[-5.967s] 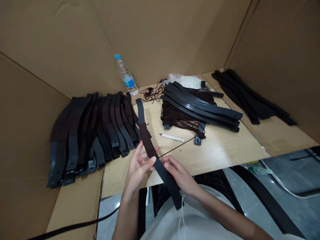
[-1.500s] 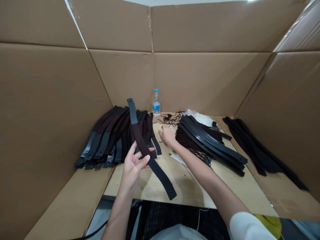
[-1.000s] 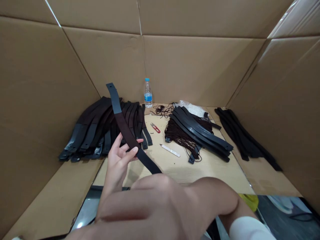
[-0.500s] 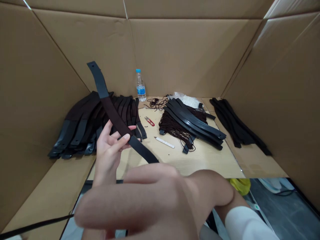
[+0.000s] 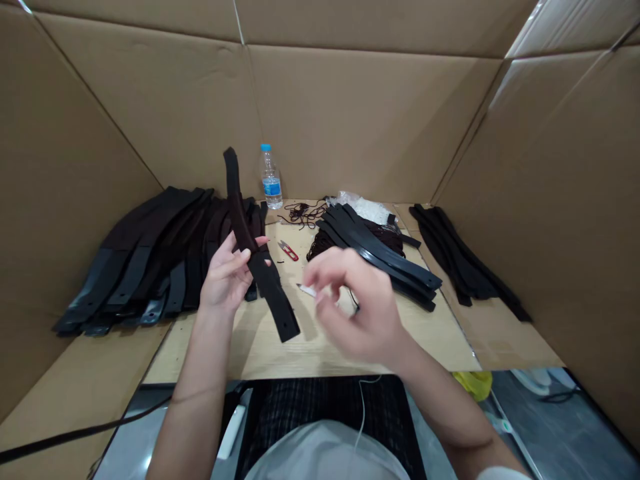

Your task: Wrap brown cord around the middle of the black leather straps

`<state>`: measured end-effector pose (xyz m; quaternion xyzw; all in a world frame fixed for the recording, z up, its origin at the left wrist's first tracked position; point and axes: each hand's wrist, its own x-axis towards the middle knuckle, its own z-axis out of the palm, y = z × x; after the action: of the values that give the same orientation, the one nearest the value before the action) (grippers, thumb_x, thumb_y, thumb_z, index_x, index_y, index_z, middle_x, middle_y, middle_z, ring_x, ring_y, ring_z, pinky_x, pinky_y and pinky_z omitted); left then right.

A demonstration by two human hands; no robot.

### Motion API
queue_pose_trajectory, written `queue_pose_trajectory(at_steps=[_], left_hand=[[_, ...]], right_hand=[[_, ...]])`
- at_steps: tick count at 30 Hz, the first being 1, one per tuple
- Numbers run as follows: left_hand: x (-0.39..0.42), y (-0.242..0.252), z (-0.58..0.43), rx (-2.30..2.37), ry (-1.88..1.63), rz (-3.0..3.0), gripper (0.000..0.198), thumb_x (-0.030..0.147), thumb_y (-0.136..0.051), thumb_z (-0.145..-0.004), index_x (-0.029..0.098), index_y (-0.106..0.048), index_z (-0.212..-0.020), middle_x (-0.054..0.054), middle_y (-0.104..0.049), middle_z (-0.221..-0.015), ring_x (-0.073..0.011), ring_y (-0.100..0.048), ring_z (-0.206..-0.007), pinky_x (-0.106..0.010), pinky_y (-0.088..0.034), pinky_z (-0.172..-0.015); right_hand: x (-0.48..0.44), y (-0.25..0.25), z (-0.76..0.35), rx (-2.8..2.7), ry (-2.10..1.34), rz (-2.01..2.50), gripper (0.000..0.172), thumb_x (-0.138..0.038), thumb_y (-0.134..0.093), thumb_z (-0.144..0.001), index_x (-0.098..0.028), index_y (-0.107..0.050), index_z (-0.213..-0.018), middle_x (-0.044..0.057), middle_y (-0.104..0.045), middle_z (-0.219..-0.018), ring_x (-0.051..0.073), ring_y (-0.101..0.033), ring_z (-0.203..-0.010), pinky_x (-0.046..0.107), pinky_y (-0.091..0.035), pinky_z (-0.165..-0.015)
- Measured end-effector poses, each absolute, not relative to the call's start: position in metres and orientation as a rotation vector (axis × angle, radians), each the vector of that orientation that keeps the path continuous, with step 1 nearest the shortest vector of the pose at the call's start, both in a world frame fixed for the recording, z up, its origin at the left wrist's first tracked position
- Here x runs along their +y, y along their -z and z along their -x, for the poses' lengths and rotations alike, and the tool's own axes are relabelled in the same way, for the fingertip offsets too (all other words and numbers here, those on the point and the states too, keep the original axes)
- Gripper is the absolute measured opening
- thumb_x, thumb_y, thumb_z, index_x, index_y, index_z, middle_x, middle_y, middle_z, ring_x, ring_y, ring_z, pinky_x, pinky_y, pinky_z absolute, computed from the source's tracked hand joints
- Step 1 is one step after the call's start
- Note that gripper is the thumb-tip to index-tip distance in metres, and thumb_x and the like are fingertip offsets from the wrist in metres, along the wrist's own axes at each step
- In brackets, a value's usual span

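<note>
My left hand (image 5: 227,273) is closed on a curved black strip (image 5: 273,290), pinching it near its middle with thumb and fingers. The strip has a dark brown wrapped or covered midsection and a small hole at its near end, and it is held tilted above the table. My right hand (image 5: 357,303), blurred by motion, has curled fingers at a slim white pen-like tool (image 5: 307,290) with a dark tip. Part of that tool is hidden by the fingers, so whether they grip it I cannot tell. Beyond lie small red-handled thread snips (image 5: 289,251).
Many similar brown-and-black strips (image 5: 135,267) are piled at left. Right of centre, bare black strips (image 5: 385,250) lie over dark cord. More black strips (image 5: 463,257) rest along the right cardboard wall (image 5: 560,200). A water bottle (image 5: 271,180) and loose cord (image 5: 303,213) are at the back.
My right hand has moved from close to the camera out over the table to the white tool. My left hand has turned the strip, bringing its near end into full view.
</note>
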<state>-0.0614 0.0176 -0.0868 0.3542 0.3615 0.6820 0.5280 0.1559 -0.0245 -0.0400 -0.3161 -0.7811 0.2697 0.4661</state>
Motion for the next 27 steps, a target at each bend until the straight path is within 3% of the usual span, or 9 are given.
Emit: queue_pose_trajectory(at_steps=[4, 7, 12, 15, 18, 23, 27], left_hand=[[0.042, 0.096, 0.072, 0.712, -1.666, -0.663, 0.032, 0.01, -0.069, -0.072, 0.021, -0.068, -0.102, 0.001, -0.074, -0.09, -0.0052, -0.063, -0.055, -0.012, -0.053, -0.053], [0.057, 0.101, 0.074, 0.644, -1.675, -0.609, 0.032, 0.011, -0.063, -0.079, 0.024, -0.068, -0.109, 0.001, -0.073, -0.098, -0.0014, -0.059, -0.053, -0.007, -0.049, -0.052], [0.067, 0.114, 0.073, 0.745, -1.603, -0.661, 0.043, 0.007, -0.065, -0.071, 0.019, -0.066, -0.112, -0.004, -0.072, -0.093, -0.0076, -0.061, -0.054, -0.016, -0.052, -0.051], [0.064, 0.124, 0.076, 0.802, -1.572, -0.647, 0.041, 0.006, -0.066, -0.067, 0.016, -0.066, -0.108, -0.005, -0.073, -0.09, -0.0093, -0.061, -0.052, -0.019, -0.053, -0.05], [0.062, 0.131, 0.08, 0.846, -1.574, -0.618, 0.042, 0.008, -0.067, -0.068, 0.017, -0.065, -0.109, -0.005, -0.073, -0.092, -0.0098, -0.062, -0.054, -0.02, -0.054, -0.052], [0.058, 0.136, 0.085, 0.863, -1.571, -0.602, 0.046, 0.009, -0.069, -0.071, 0.016, -0.064, -0.116, -0.008, -0.073, -0.099, -0.0088, -0.063, -0.055, -0.018, -0.054, -0.051], [0.056, 0.137, 0.084, 0.848, -1.542, -0.553, 0.039, 0.006, -0.065, -0.073, 0.018, -0.067, -0.11, -0.005, -0.073, -0.094, -0.0087, -0.063, -0.055, -0.018, -0.054, -0.049]], right_hand=[[0.027, 0.088, -0.169, -2.1, -0.574, 1.188, 0.012, -0.014, -0.052, -0.078, -0.02, -0.061, -0.083, 0.0, -0.062, -0.081, 0.013, -0.055, -0.073, 0.026, -0.039, -0.065], [0.05, 0.125, -0.167, -2.349, -0.662, 1.386, 0.016, -0.023, -0.059, -0.082, -0.019, -0.066, -0.096, 0.004, -0.067, -0.097, 0.016, -0.059, -0.086, 0.026, -0.037, -0.071], [0.057, 0.157, -0.152, -2.423, -0.747, 1.41, 0.013, -0.027, -0.068, -0.079, -0.017, -0.066, -0.086, 0.007, -0.066, -0.095, 0.02, -0.059, -0.086, 0.027, -0.034, -0.068], [0.058, 0.165, -0.147, -2.384, -0.838, 1.403, 0.004, -0.019, -0.064, -0.079, -0.017, -0.061, -0.079, 0.007, -0.065, -0.09, 0.019, -0.058, -0.082, 0.028, -0.033, -0.068], [0.065, 0.17, -0.152, -2.28, -0.956, 1.339, 0.009, -0.017, -0.057, -0.08, -0.02, -0.051, -0.075, 0.003, -0.061, -0.077, 0.018, -0.056, -0.075, 0.028, -0.034, -0.068], [0.08, 0.175, -0.164, -1.977, -1.238, 1.082, 0.009, -0.029, -0.043, -0.087, -0.025, -0.036, -0.087, 0.0, -0.06, -0.074, 0.015, -0.056, -0.069, 0.026, -0.042, -0.066], [0.085, 0.177, -0.166, -1.687, -1.316, 0.967, 0.015, -0.036, -0.041, -0.08, -0.026, -0.031, -0.082, -0.003, -0.049, -0.065, 0.013, -0.047, -0.058, 0.025, -0.041, -0.058]])
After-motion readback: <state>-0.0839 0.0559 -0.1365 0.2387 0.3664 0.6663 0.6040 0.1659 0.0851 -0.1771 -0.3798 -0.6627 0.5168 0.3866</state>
